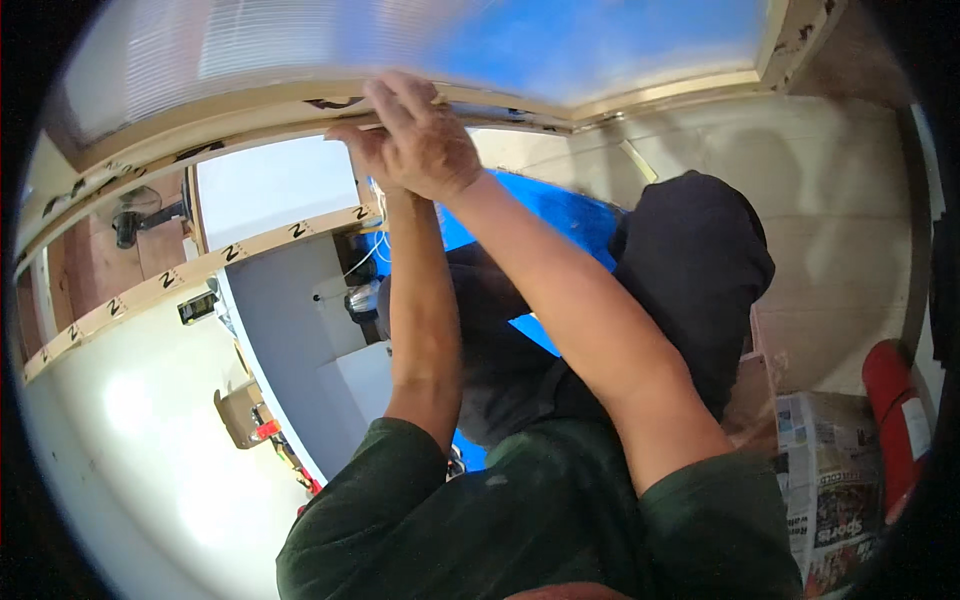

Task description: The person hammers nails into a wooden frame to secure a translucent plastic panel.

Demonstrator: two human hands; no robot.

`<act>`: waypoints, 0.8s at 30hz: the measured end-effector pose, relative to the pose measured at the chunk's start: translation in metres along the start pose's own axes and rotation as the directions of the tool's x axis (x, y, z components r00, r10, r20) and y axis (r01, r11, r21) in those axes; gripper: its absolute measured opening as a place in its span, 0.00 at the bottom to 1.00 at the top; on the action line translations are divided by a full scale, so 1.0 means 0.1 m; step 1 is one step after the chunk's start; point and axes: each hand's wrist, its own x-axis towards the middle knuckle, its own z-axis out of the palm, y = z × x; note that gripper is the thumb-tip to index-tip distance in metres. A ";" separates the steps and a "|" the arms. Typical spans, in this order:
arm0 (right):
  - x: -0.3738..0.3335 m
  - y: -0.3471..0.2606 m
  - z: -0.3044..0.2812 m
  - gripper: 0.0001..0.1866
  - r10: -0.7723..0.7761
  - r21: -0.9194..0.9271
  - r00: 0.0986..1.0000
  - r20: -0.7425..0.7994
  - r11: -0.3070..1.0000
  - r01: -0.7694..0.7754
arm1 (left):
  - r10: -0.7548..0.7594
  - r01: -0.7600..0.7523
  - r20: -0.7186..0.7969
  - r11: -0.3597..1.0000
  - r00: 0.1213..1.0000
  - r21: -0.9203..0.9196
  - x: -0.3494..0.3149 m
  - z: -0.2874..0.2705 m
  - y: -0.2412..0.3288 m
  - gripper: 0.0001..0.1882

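Both arms reach up to a pale wooden frame that borders a ribbed translucent panel. My right hand lies against the frame's lower bar, its fingers stretched out and a little apart, with no object visible in it. Just below and behind it is my left hand, close to the same bar. The right hand covers most of the left, so the left fingers and anything in them are hidden. Blue shows through the right part of the panel.
A marked wooden strip runs below the frame at left. A small black fan, a cardboard box and a grey-lined cabinet are to the left. Newspapers and a red cylinder lie at right.
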 end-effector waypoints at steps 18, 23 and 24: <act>-0.46 0.61 -0.17 0.25 0.374 -0.258 0.915 0.151 0.908 -0.329 | -0.046 0.044 -0.098 0.999 0.994 -0.018 0.05 0.03 0.06 0.47; -0.51 0.43 -0.08 0.24 0.300 -0.116 0.954 -0.033 0.946 -0.301 | -0.026 0.024 -0.115 1.000 0.993 -0.015 0.06 0.08 0.02 0.47; -0.45 0.43 -0.08 0.24 0.274 -0.085 0.962 -0.010 0.958 -0.274 | -0.038 0.033 -0.137 0.999 0.990 -0.035 0.07 0.07 0.01 0.46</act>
